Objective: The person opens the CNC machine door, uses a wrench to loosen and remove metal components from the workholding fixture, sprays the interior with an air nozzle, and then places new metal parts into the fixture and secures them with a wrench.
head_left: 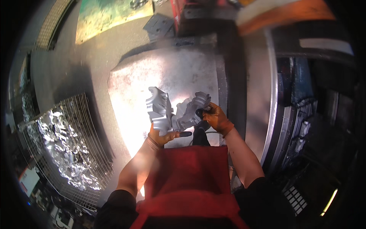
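Note:
My left hand (162,138), in an orange glove with dark fingertips, grips the lower end of a grey metal casting (159,108); its thumb stretches out to the right. The casting has a curved, half-round opening at its top. In my right hand (216,117), gloved the same way, is a second grey metal casting (190,111), tilted, with ribbed curves at its upper end. Thumb and fingers pinch it from the right side. The two castings touch or overlap near their lower ends; I cannot tell which. Both are held in front of my red apron (187,171).
Below the castings lies a pale, worn board or sheet (167,65). A wire basket (85,152) full of shiny metal castings stands at the left. At the upper left is a yellowish-green panel (110,19) near a dark plate (159,27). A metal edge (272,87) runs along the right.

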Available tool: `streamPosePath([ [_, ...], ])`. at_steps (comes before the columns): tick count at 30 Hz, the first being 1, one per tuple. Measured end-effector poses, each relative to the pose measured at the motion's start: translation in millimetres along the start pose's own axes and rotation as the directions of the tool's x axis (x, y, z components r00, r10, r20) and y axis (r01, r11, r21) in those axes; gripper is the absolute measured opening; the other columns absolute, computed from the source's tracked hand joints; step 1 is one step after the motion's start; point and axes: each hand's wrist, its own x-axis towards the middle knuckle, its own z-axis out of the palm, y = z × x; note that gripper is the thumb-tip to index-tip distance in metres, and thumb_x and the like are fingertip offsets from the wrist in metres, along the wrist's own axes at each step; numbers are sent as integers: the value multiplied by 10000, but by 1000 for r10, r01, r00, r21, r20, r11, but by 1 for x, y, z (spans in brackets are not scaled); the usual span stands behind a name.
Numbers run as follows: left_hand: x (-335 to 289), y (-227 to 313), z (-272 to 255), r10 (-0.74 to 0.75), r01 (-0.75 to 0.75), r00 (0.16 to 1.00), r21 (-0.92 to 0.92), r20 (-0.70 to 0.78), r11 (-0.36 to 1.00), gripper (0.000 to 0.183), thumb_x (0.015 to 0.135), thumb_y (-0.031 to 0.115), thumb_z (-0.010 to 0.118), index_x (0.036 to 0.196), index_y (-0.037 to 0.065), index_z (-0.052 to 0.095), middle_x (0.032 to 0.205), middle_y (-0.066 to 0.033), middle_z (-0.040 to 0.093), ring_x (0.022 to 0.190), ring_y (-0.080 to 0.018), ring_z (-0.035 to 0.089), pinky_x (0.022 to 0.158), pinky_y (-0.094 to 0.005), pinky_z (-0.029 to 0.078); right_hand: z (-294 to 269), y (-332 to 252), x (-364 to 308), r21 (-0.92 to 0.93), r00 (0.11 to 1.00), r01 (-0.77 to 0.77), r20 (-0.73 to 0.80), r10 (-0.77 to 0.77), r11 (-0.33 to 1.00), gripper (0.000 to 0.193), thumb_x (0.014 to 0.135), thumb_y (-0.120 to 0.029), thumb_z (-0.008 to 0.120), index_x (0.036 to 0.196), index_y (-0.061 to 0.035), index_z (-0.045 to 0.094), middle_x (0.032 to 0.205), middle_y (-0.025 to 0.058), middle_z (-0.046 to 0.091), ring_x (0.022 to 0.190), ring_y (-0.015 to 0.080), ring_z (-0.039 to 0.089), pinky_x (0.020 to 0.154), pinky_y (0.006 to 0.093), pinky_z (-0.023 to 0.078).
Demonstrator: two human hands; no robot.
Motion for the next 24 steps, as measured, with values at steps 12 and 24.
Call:
streamPosePath([
  [12, 183, 292, -210, 169, 475, 879, -798, 445, -370, 616, 926, 487, 414, 1420, 121, 448, 1440, -140, 467, 1318, -388, 440, 1041, -580, 400, -45, -167, -319, -938, -8, 344, 44, -999, -44, 488, 666, 10, 666, 1146, -1, 576, 1104, 196, 620, 1024, 395, 601, 921, 443, 501],
  [24, 265, 420, -138, 422, 31, 869, -879, 259, 475, 619, 861, 447, 536, 1345, 63, 505, 1331, -123, 553, 1164, -261, 522, 950, -413, 419, -107, -126, -486, -962, -183, -252, 151, -971, -103, 200, 664, -44, 721, 808, -125, 609, 833, 53, 588, 768, 269, 594, 703, 395, 499],
])
